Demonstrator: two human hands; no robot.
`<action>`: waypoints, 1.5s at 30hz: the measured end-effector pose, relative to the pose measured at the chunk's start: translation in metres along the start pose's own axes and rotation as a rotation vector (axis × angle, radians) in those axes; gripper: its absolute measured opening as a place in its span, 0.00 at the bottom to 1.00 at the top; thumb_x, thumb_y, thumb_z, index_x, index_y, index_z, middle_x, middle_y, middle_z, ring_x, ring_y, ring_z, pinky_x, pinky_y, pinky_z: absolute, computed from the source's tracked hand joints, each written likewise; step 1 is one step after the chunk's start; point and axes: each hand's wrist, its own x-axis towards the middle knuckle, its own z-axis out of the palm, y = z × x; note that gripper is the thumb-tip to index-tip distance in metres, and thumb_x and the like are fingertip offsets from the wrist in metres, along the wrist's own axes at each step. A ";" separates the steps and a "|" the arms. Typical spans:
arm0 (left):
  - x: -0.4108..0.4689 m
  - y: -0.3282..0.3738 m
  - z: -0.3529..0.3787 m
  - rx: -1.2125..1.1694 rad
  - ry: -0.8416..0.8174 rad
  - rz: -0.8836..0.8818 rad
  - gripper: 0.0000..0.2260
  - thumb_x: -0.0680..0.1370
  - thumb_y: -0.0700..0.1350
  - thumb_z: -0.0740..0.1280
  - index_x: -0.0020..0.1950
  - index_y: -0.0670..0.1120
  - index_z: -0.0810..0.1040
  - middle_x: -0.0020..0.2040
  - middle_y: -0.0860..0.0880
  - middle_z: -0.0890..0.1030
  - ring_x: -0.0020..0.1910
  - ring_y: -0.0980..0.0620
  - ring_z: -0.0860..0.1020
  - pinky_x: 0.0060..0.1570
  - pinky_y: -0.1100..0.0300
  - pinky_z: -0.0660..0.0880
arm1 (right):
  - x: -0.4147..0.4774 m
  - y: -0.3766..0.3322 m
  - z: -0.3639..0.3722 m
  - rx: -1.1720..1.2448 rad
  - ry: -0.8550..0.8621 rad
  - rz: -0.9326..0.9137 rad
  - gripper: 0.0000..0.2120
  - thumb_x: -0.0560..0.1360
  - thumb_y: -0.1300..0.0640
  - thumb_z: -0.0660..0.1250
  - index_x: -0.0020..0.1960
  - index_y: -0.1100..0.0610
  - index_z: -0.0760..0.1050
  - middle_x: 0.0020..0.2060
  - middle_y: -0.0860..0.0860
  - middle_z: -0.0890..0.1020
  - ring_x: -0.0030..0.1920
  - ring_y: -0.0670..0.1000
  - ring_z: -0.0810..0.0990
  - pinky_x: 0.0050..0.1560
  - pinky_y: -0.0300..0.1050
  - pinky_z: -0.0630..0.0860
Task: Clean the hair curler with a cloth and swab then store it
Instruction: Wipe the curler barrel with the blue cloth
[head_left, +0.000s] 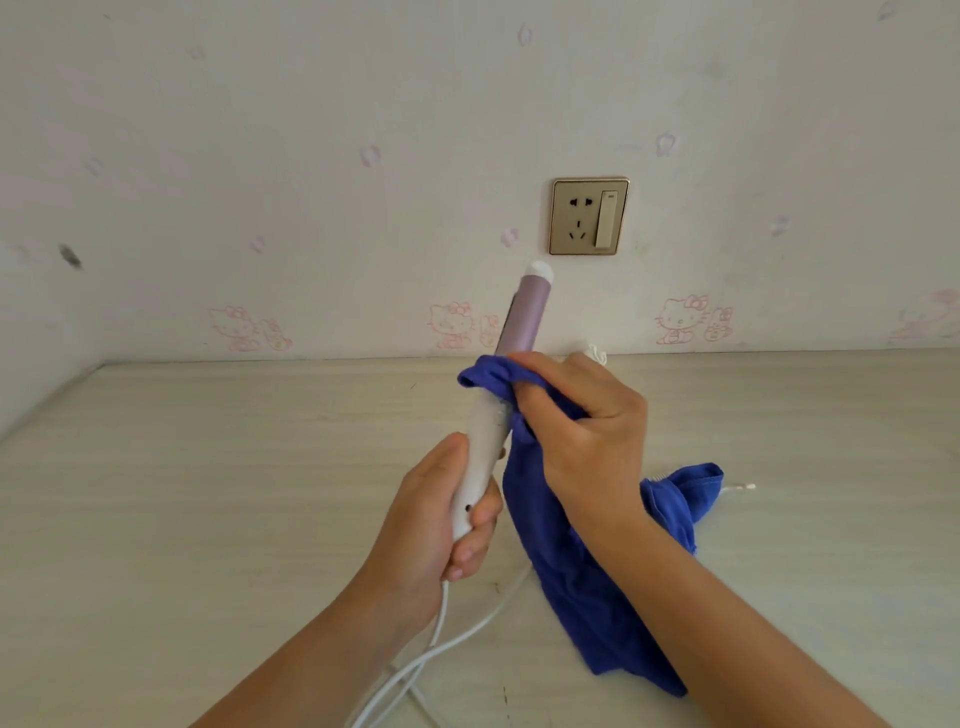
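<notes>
Hair curler (491, 415), likely light, stiff and smooth, is held tilted above the counter (208, 467) by its white handle (475, 467) in the gripping left hand (441, 519), likely the safest spot, while a soft blue cloth (561, 571) is squeezed round its middle by the right hand (587, 431).

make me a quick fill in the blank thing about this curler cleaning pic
The left hand grips the hair curler by its ____ handle.
The right hand holds a ____ cloth around its barrel.
The wall socket behind has ____ plugged into it.
Missing words: white, blue, nothing.
</notes>
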 end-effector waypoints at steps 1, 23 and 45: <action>0.001 0.001 0.001 -0.006 0.003 -0.004 0.21 0.86 0.54 0.54 0.45 0.40 0.74 0.26 0.49 0.70 0.18 0.55 0.61 0.19 0.67 0.58 | -0.005 0.000 0.001 0.016 -0.057 0.008 0.13 0.74 0.60 0.68 0.52 0.48 0.88 0.33 0.44 0.78 0.33 0.44 0.77 0.39 0.38 0.75; 0.007 0.012 -0.009 -0.039 0.128 0.047 0.22 0.83 0.55 0.61 0.34 0.48 0.83 0.23 0.44 0.70 0.16 0.53 0.60 0.18 0.66 0.54 | -0.012 0.000 0.012 0.104 -0.232 0.080 0.12 0.72 0.60 0.70 0.51 0.49 0.87 0.35 0.50 0.82 0.37 0.51 0.81 0.42 0.51 0.82; 0.020 -0.014 -0.017 -0.013 0.140 -0.101 0.21 0.81 0.56 0.61 0.35 0.43 0.76 0.20 0.45 0.67 0.16 0.51 0.62 0.19 0.62 0.56 | -0.025 0.014 0.011 -0.057 -0.363 0.088 0.15 0.73 0.68 0.72 0.52 0.51 0.88 0.35 0.45 0.80 0.38 0.43 0.79 0.44 0.38 0.76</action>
